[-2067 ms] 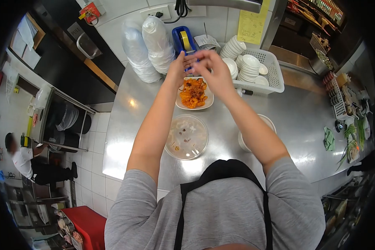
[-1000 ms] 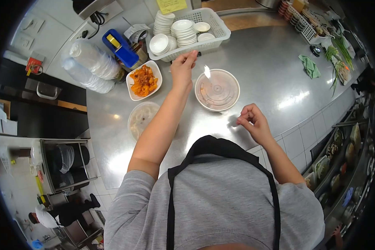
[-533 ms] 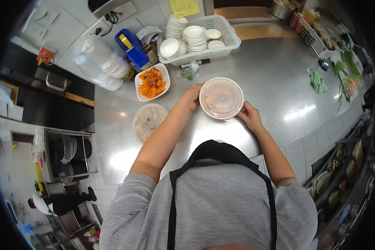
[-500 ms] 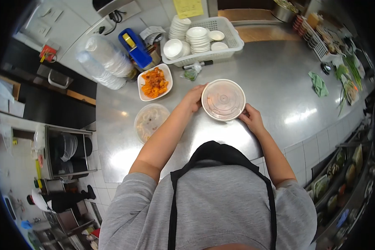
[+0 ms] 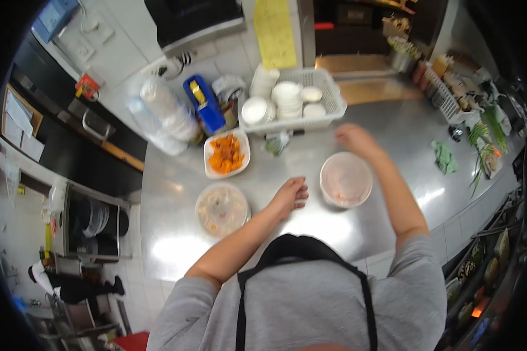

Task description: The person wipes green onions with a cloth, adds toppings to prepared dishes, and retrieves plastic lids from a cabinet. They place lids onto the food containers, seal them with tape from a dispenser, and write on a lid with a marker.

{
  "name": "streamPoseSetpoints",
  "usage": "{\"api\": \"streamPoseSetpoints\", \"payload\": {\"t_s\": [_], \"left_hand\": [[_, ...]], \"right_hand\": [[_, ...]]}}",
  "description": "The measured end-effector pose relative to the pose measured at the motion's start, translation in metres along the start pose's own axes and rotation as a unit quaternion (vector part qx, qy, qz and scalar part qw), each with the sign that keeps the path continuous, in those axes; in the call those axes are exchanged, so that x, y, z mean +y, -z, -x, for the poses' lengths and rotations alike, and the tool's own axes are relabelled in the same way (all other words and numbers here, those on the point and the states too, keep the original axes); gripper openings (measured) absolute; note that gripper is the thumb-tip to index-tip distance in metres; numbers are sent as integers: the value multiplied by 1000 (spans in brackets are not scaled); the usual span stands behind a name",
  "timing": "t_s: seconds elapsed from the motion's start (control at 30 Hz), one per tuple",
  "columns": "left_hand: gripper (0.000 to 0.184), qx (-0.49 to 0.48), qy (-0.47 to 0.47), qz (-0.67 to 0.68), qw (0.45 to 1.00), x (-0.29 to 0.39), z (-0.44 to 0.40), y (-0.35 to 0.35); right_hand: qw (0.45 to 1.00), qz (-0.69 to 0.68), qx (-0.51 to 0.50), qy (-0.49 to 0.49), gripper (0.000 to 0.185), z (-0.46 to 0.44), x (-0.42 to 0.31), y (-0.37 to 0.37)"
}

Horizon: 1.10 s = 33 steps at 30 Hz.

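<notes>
A round plastic tub with a translucent lid (image 5: 345,178) stands on the steel counter, reddish contents showing through. My left hand (image 5: 291,198) is over the counter to the left of this tub, apart from it, with fingers spread and nothing in them. Beyond the tub's far rim is my right hand (image 5: 357,140), near the basket's right end. Its fingers look bent but are smeared by motion. A second round lidded tub (image 5: 221,209), holding pale food, stands by my left forearm. Behind it sits a white square bowl of orange food pieces (image 5: 226,154).
A white plastic basket (image 5: 328,117) with stacked small white dishes stands at the back. Left of it are a blue tape dispenser (image 5: 205,104) and bagged plastic containers (image 5: 164,114). A green cloth (image 5: 444,158) and green stalks lie right. Another person (image 5: 76,284) stands far left.
Both hands have let go of the round tub, which now stands on the counter. My left hand has drawn back left; my right hand has moved forward past the tub. The camera view has tilted up.
</notes>
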<state>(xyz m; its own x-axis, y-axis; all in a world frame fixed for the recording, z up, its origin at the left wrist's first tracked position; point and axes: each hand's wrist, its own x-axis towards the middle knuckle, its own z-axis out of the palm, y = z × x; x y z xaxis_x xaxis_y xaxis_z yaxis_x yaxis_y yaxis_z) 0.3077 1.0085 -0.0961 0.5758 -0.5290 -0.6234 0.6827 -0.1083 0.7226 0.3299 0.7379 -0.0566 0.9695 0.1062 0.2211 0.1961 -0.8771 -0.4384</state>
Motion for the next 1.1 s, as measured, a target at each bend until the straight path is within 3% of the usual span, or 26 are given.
{"api": "streamPoseSetpoints", "payload": {"t_s": [0.1,0.13,0.2,0.3,0.47,0.63,0.77,0.83,0.87,0.93,0.97,1.03,1.07,1.1], "left_hand": [[40,-12,-32,-21,999,14,8,-12],[43,-12,-47,-41,998,16,13,-17],[48,-27,-75,-56,995,15,12,-20],[55,-57,-79,-62,993,8,10,-25],[56,-71,-57,1,996,2,15,-44],[58,-33,-99,-33,994,8,17,-47],[57,-25,-144,-76,986,6,24,-32],[55,119,-383,-270,875,-3,6,-16],[55,119,-381,-270,876,2,9,-17],[38,192,-560,-339,732,24,18,-26],[38,190,-549,-340,739,32,24,-29],[27,116,-519,-483,696,42,36,-34],[23,97,-529,-489,687,42,43,-43],[21,77,-537,-494,679,41,51,-52]], "right_hand": [[997,-1,-65,52,22,-50,-27,-47],[984,22,-162,-66,21,-64,-57,-46],[984,138,-112,-1,21,-73,-63,-78],[980,184,-76,18,20,-78,-68,-100],[984,157,-82,3,21,-82,-62,-100],[970,148,-143,-126,23,-75,-33,-83],[985,149,-81,-32,22,-37,-24,-36],[998,43,-27,45,22,-16,-45,0],[998,42,-28,43,22,-7,-57,12],[980,-194,-18,43,27,11,-84,27],[979,-201,-25,34,27,20,-95,29],[939,-336,-50,-53,20,39,-117,26],[894,-447,11,-15,17,48,-128,25],[897,-433,67,-56,15,49,-114,10]]}}
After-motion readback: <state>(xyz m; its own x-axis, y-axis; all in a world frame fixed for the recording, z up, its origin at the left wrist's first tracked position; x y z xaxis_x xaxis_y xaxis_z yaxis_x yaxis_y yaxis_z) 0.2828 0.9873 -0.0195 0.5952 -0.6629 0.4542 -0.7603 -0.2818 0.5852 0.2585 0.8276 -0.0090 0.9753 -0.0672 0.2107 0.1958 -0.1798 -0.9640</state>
